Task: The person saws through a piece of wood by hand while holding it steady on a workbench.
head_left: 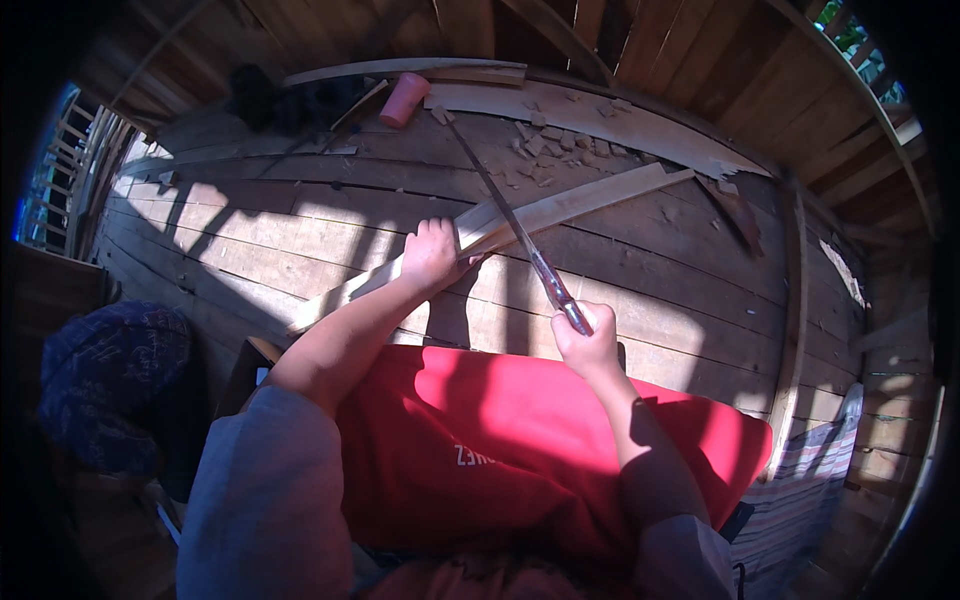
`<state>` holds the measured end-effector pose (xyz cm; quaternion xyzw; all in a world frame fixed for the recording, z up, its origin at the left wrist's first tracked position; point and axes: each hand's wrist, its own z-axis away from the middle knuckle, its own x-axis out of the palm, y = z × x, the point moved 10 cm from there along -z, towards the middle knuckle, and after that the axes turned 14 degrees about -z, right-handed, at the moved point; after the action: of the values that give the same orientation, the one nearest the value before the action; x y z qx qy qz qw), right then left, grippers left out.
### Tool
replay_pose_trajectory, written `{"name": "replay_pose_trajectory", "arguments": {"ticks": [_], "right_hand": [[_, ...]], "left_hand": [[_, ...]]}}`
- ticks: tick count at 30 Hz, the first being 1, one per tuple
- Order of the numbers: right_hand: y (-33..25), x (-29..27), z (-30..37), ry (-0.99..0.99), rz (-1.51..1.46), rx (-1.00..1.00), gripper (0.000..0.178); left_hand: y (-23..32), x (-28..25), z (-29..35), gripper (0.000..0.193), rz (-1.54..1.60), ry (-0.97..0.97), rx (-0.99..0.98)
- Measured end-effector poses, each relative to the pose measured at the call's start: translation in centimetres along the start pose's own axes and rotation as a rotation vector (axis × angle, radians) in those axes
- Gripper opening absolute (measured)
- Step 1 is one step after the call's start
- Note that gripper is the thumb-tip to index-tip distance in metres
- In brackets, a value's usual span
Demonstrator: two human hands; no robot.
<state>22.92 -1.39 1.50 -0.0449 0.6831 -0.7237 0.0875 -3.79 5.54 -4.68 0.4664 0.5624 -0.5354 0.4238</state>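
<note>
My left hand (430, 254) is closed around a long pale wooden board (590, 200). The board slants over the floor from lower left to upper right, and a split or second strip seems to run along it. My right hand (588, 338) is wrapped round the dark handle of a machete (505, 208). Its long, narrow blade is seen nearly edge-on, crossing above the board and pointing away to the upper left. Whether the blade touches the wood I cannot tell.
Wood chips (560, 143) lie scattered beyond the board. A pink cup (404, 100) lies tipped near the far wall by loose planks (600, 122). Red cloth (500, 430) covers my lap. Dark blue patterned fabric (125, 370) sits at left, striped cloth (800, 490) at right.
</note>
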Motion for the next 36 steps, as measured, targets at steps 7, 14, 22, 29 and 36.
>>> {"name": "replay_pose_trajectory", "arguments": {"ticks": [7, 14, 22, 29, 36], "right_hand": [[-0.7, 1.6, -1.8, -0.038, 0.044, -0.111, 0.027], [-1.4, -1.3, 2.9, -0.068, 0.057, 0.007, 0.029], [-0.8, 1.4, -0.3, -0.032, 0.036, -0.048, 0.027], [-0.3, 0.1, 0.7, -0.069, 0.045, -0.008, 0.024], [-1.8, -0.5, 2.6, -0.039, 0.069, 0.039, 0.026]], "left_hand": [[0.0, 0.2, -0.3, 0.077, 0.025, -0.003, -0.005], [-0.7, 0.5, 0.3, 0.077, 0.042, -0.028, -0.015], [0.2, 0.2, -0.5, 0.076, 0.023, -0.013, 0.006], [-0.3, 0.2, 0.0, 0.078, 0.021, 0.021, 0.006], [-0.7, -0.2, 0.1, 0.079, 0.013, 0.011, 0.004]]}}
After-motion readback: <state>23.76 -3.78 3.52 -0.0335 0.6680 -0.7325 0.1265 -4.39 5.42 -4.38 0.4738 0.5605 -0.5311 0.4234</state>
